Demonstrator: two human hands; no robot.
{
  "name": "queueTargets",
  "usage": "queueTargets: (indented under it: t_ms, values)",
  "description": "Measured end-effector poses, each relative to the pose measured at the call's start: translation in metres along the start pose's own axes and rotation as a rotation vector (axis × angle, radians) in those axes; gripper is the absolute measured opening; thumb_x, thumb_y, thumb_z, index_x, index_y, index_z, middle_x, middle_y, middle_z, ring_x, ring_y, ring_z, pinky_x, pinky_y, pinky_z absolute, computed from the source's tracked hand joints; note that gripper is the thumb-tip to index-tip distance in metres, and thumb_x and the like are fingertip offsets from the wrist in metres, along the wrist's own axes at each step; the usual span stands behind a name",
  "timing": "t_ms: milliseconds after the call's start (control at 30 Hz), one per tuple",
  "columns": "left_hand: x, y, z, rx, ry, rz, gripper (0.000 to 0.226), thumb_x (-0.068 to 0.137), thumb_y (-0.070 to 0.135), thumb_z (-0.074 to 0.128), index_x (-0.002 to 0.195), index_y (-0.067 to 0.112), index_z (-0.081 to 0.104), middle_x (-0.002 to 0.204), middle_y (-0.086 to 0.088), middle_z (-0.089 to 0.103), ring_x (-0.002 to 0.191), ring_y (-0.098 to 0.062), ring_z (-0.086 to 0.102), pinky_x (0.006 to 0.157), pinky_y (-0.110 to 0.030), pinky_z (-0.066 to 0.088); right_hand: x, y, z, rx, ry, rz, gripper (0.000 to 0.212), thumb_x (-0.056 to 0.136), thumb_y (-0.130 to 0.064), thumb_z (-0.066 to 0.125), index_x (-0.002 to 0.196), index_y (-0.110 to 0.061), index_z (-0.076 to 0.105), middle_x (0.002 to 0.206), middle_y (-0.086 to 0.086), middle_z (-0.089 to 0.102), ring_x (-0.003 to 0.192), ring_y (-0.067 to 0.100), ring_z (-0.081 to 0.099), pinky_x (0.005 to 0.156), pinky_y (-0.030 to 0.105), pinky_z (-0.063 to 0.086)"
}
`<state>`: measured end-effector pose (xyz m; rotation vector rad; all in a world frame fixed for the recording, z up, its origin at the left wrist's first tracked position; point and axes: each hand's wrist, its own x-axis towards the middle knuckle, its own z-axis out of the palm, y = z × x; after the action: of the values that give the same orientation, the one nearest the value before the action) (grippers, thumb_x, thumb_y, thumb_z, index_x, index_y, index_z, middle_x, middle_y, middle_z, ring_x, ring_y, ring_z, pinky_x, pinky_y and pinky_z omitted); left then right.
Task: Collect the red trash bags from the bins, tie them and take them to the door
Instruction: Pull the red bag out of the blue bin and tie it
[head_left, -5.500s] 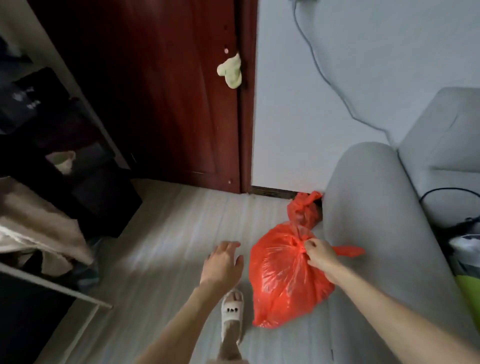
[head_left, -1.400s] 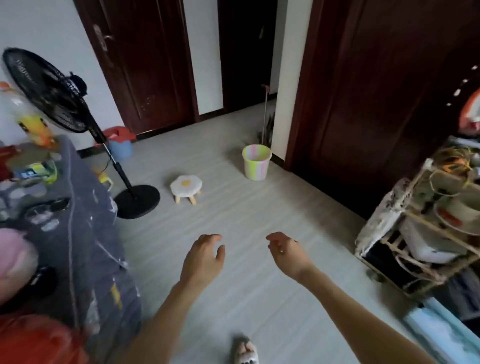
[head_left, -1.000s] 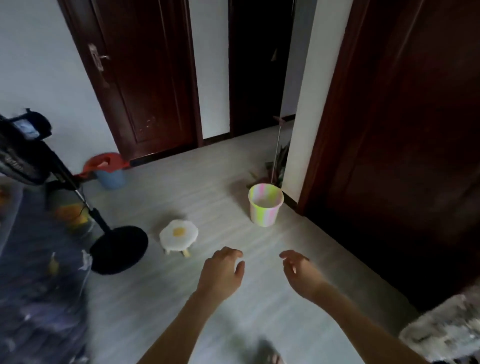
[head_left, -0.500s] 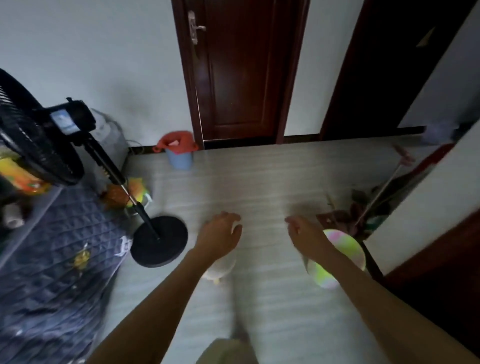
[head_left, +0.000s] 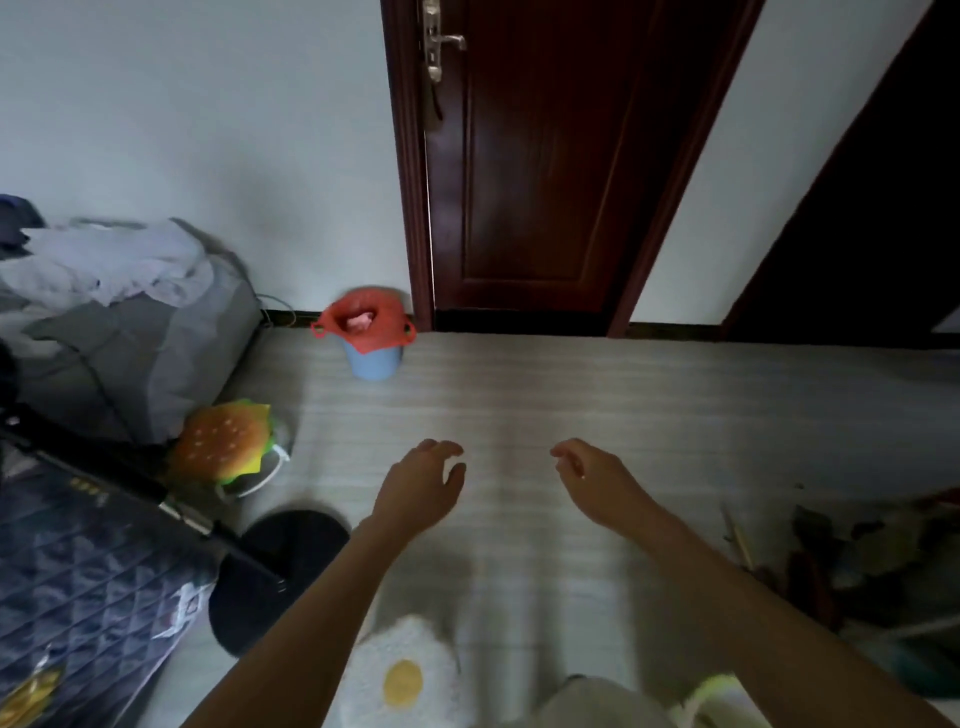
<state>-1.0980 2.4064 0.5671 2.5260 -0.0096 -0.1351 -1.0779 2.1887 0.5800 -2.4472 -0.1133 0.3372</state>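
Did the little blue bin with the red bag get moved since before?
No. The blue bin with the red bag sits on the floor just left of the dark door, against the wall, as before. Only the camera came closer.

Left hand (head_left: 420, 486): palm down, fingers loosely curled, thumb apart from them, empty; bare forearm reaching in from bottom left. Right hand (head_left: 597, 480): fingers half curled, tips pointing left, empty; bare forearm reaching in from bottom right. 2 hands level with each other, well apart, touching nothing, held out in front.
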Motion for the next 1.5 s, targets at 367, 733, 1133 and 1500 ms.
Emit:
queueTargets:
  t_ms: [367, 733, 1133, 1500]
  values:
    - [0.269, -0.042, -0.041, -0.165, 0.248, -0.336, 0.028, 0.090, 0.017, 0.053, 0.118, 0.012, 0.058, 0.116, -0.008, 0.061, 0.104, -0.022, 0.059, 0.090, -0.029, 0.044, 0.346, -0.032, -0.045, 0.054, -0.145, -0.101, 0.027, 0.094, -0.018, 0.040, 0.115, -0.014, 0.056, 0.106, 0.009, 0.065, 0.087, 0.023, 0.062, 0.073, 0.029, 0.046]
    - [0.472, -0.201, -0.129, -0.157, 0.291, -0.558, 0.026, 0.088, 0.011, 0.055, 0.112, 0.007, 0.061, 0.113, -0.013, 0.064, 0.104, -0.027, 0.060, 0.091, -0.033, 0.044, 0.624, -0.152, 0.050, 0.108, -0.322, -0.089, 0.026, 0.092, -0.015, 0.042, 0.113, -0.012, 0.057, 0.113, 0.011, 0.064, 0.088, 0.020, 0.057, 0.070, 0.023, 0.038]
    - [0.700, -0.359, -0.261, -0.110, 0.066, -0.479, 0.025, 0.088, 0.010, 0.054, 0.112, 0.006, 0.062, 0.109, -0.016, 0.066, 0.100, -0.028, 0.062, 0.086, -0.029, 0.043, 0.841, -0.272, 0.104, 0.202, -0.223, 0.143, 0.027, 0.092, -0.015, 0.041, 0.112, -0.012, 0.058, 0.113, 0.012, 0.065, 0.102, 0.027, 0.060, 0.081, 0.030, 0.044]
    - [0.872, -0.415, -0.275, -0.089, -0.199, -0.313, 0.024, 0.090, 0.007, 0.046, 0.108, 0.004, 0.061, 0.107, -0.020, 0.066, 0.097, -0.035, 0.061, 0.088, -0.046, 0.049, 0.962, -0.283, 0.154, 0.250, -0.191, 0.445, 0.029, 0.091, -0.013, 0.040, 0.115, -0.010, 0.056, 0.120, 0.014, 0.061, 0.109, 0.029, 0.056, 0.087, 0.031, 0.042]
